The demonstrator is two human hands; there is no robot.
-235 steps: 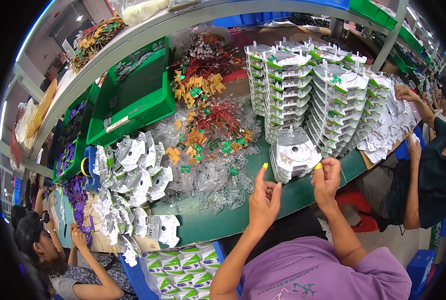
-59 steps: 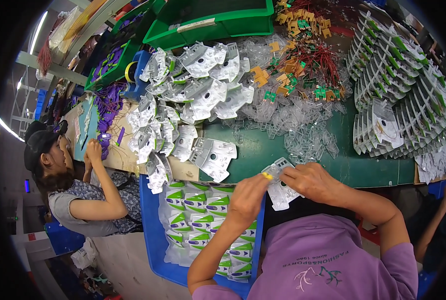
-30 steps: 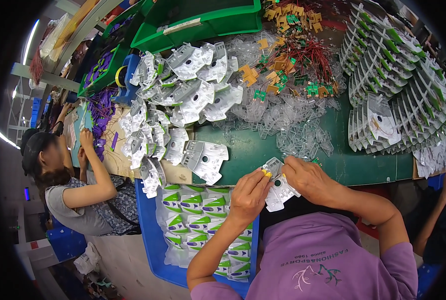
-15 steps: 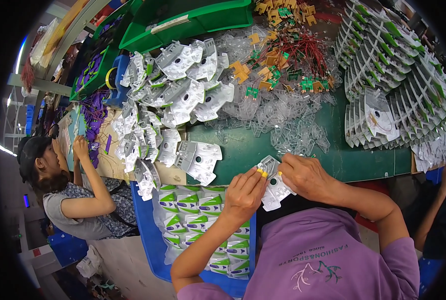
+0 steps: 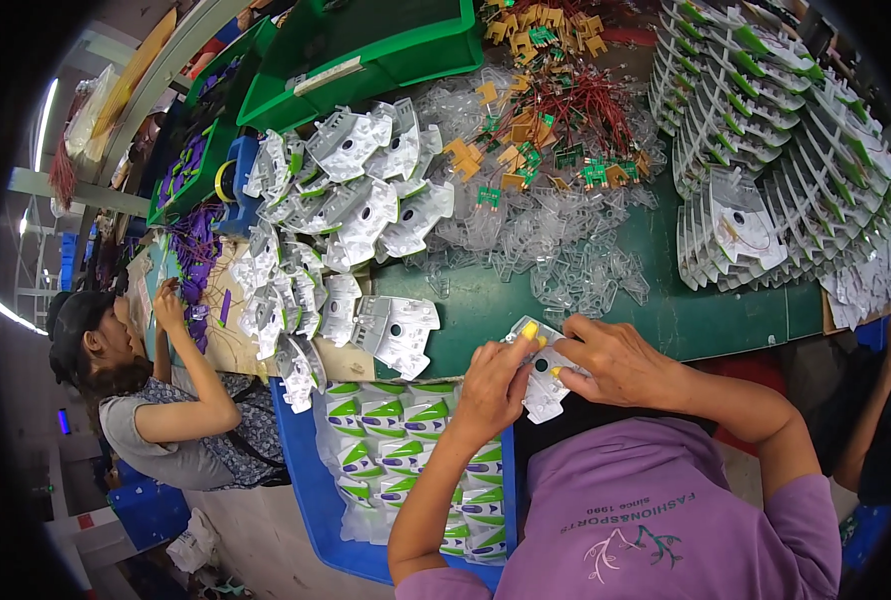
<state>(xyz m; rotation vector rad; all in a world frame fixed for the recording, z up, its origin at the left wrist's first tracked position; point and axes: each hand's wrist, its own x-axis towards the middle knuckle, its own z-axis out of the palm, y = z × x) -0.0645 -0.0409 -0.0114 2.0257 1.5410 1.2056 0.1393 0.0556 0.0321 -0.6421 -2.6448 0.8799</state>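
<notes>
Evidently gripping a white shell at the near edge of the green table, with left hand pinched over its upper part and right hand curled narrowly around its right side, probably for steadiness. Likely keeping nested stacks toward the table's right end to save space. Leaving sideways room along the near edge, between those stacks and loose shells, with clear pieces crowding behind.

Left hand and right hand moved away from the tall stack, now gripping a white housing by the table, yellow-capped right fingertip shifted lower beside its hole
</notes>
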